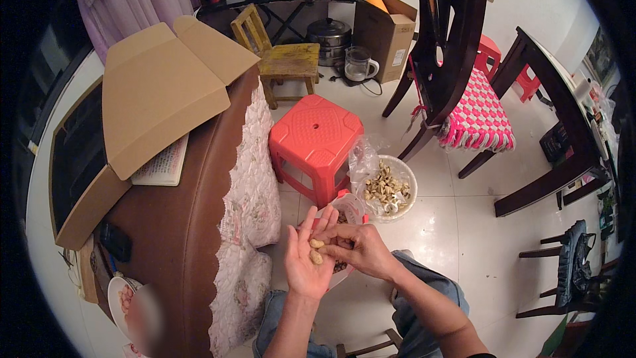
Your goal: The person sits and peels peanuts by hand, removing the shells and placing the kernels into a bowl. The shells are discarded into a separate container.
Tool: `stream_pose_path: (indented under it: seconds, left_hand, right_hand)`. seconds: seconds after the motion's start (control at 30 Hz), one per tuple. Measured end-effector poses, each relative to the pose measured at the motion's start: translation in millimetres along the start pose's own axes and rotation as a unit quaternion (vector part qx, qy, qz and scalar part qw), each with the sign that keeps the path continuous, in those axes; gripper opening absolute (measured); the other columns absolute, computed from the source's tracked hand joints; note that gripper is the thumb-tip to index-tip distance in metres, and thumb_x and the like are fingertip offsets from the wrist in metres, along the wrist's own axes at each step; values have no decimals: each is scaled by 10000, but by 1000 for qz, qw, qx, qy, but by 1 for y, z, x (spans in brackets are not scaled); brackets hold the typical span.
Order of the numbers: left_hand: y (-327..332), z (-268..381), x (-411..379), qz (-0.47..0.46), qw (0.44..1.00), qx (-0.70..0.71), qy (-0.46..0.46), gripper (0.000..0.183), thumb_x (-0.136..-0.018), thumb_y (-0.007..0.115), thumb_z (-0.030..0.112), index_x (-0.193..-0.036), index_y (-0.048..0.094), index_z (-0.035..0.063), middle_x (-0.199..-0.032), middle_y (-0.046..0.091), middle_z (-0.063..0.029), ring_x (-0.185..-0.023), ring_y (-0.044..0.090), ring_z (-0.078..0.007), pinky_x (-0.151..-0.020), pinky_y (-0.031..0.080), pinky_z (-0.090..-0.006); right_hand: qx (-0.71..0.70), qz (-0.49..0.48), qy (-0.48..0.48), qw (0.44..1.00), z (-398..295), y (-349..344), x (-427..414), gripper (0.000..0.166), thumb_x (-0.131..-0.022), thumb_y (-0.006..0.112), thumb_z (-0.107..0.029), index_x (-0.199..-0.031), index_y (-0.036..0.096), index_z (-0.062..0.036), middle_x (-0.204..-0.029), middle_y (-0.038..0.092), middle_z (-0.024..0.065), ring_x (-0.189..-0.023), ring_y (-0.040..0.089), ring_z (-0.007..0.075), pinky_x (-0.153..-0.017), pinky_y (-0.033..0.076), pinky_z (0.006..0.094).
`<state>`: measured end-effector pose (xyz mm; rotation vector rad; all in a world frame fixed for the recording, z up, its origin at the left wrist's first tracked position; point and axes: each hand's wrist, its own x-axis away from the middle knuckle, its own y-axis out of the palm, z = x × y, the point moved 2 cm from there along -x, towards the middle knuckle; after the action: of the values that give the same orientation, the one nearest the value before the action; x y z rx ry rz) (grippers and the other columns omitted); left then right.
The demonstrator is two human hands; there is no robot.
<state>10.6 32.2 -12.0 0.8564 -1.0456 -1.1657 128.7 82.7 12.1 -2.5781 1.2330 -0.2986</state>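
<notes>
Palm up, my left hand (309, 263) lies opened out with unshelled peanuts (316, 257) resting on its palm. The thumb and fingers of my right hand (358, 248) reach over that palm and pinch at a peanut; what lies between the fingertips is partly hidden. Beneath both hands stands a red-rimmed container (350, 207) with small brown pieces inside, largely covered by the hands. Just beyond it, a white basket (413, 184) lined with a clear plastic bag holds a heap of empty shells (386, 187).
A red plastic stool (316, 129) stands ahead. On the left, a brown leather sofa (184, 238) bears a cardboard box (159, 89) and a bowl (115, 298) of reddish pieces. A dark wooden chair (454, 44) is at the right, a small yellow wooden chair (290, 59) further back.
</notes>
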Motion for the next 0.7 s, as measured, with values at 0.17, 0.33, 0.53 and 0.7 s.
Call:
stream_pose_path:
  seconds: [0.17,0.33,0.53,0.7]
  left_hand:
    - [-1,0,0,29,999,-39,-3,560,-1025,324,421,-1404,368,11,-1408,436,-165,-1317,392,-245,-1096,326,-377]
    - [-24,-3,1,179,976,-127,-3,350,-1017,436,351,-1089,585,43,-956,617,-57,-838,568,-119,-759,470,-263]
    - [-3,3,9,78,956,-280,-43,237,-1020,463,291,-957,566,86,-644,445,35,-430,309,-42,-384,224,-206]
    - [0,3,9,65,972,-217,-61,229,-1021,460,298,-995,558,93,-628,422,54,-429,289,-18,-380,213,-184]
  right_hand:
    - [-148,5,-6,989,-1,-3,-3,205,-894,660,-147,-1047,693,-15,-851,691,47,-768,611,76,-707,492,242]
    - [-228,17,56,972,2,-15,-3,231,-928,647,-224,-956,715,-5,-845,680,3,-773,586,56,-699,476,226]
    - [-243,18,60,968,8,-20,-1,234,-916,664,-230,-909,717,-2,-783,659,-4,-728,564,48,-660,471,233]
    - [-331,34,106,937,19,-17,-1,211,-909,672,-201,-961,706,0,-792,663,-1,-703,569,49,-648,474,218]
